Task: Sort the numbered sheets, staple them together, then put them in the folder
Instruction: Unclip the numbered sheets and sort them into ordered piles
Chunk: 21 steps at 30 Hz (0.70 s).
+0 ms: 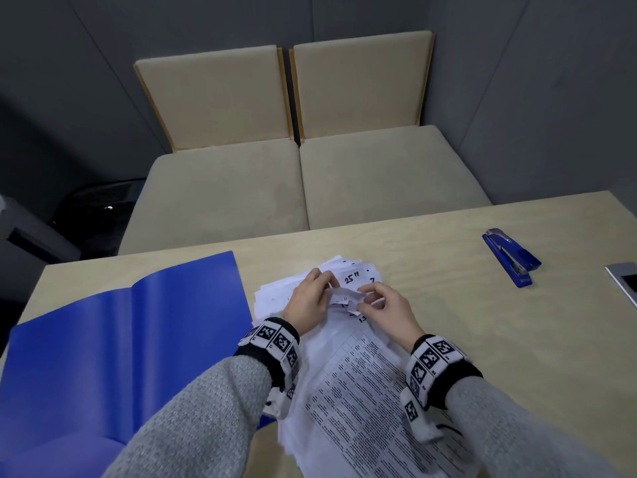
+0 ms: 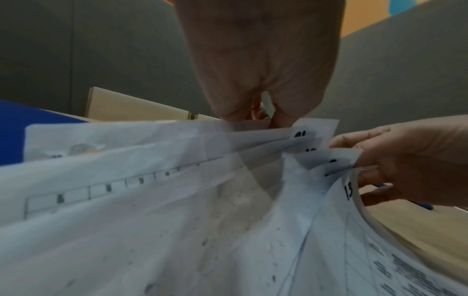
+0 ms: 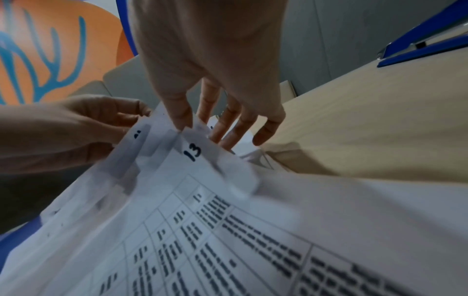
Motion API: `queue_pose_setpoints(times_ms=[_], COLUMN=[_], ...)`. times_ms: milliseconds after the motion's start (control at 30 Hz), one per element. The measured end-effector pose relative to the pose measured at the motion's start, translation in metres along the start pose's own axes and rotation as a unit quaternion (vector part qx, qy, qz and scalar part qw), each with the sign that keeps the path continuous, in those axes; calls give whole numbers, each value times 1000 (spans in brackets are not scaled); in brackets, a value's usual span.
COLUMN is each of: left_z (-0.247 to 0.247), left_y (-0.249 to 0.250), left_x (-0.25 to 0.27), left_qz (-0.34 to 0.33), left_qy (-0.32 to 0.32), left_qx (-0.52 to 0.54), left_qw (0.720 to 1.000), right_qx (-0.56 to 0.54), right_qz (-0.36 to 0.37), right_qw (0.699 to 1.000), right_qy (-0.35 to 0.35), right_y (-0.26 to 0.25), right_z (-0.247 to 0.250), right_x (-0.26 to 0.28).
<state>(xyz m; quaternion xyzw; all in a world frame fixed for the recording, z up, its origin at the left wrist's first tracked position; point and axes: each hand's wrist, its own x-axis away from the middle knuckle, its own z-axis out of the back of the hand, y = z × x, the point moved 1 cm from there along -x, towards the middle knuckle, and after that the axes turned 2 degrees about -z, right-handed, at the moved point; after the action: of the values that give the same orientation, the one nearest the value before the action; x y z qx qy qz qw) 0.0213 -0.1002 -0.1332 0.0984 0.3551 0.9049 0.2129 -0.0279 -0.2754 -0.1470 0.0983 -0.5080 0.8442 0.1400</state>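
Note:
A pile of white numbered sheets [image 1: 362, 391] lies fanned on the wooden table, printed tables facing up. Both hands work at its far corner. My left hand [image 1: 325, 288] pinches the lifted corners of several sheets [image 2: 253, 144]. My right hand [image 1: 365, 296] pinches the corner of the sheet marked 13 [image 3: 192, 152] between thumb and fingers. Further handwritten numbers, 25 and 7, show on the corners beyond my hands. The blue folder [image 1: 120, 339] lies open to the left, its right edge under the pile. A blue stapler [image 1: 510, 257] rests at the far right, away from both hands.
A silver-framed device [image 1: 624, 281] sits at the table's right edge. Two beige chairs [image 1: 303, 174] stand just beyond the far table edge. Bare tabletop [image 1: 465, 322] lies between the pile and the stapler.

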Motion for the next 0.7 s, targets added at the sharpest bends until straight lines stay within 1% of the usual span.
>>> queue_pose_setpoints(times_ms=[67, 133, 167, 233, 300, 333, 367, 433, 500, 533, 567, 600, 700], left_z=[0, 1, 2, 2, 1, 0, 0, -3, -5, -5, -4, -4, -4], left_y=[1, 4, 6, 3, -1, -4, -6, -10, -11, -11, -11, -10, -7], left_x=[2, 4, 7, 15, 24, 29, 32, 37, 41, 41, 42, 42, 42], left_qz=[-3, -13, -24, -48, -61, -62, -58, -20, 18, 33, 48, 57, 61], left_qy=[12, 32, 45, 75, 101, 100, 85, 9, -50, -61, -69, -82, -113], left_qx=[9, 20, 10, -64, -137, -154, -156, -141, -100, -63, -32, -25, -98], left_qw=[1000, 999, 999, 994, 983, 981, 982, 990, 994, 996, 996, 995, 987], right_qx=[44, 95, 96, 46, -26, -63, -88, -120, -159, -178, -189, -199, -242], right_qz=[20, 25, 22, 15, -17, -36, -50, -60, -51, -43, -31, -17, 13], right_qw=[999, 993, 992, 994, 996, 995, 992, 987, 982, 977, 972, 964, 923], right_qy=[19, 59, 77, 96, 83, 75, 73, 83, 94, 108, 134, 177, 298], right_y=[-1, -2, -3, -3, -3, 1, 3, 5, -2, -9, -18, -24, -17], right_z=[0, 1, 1, 0, 1, 0, 0, 0, 6, 13, 25, 39, 100], right_x=[-2, -3, -4, -5, -3, -3, -2, 1, 6, 9, 11, 11, -4])
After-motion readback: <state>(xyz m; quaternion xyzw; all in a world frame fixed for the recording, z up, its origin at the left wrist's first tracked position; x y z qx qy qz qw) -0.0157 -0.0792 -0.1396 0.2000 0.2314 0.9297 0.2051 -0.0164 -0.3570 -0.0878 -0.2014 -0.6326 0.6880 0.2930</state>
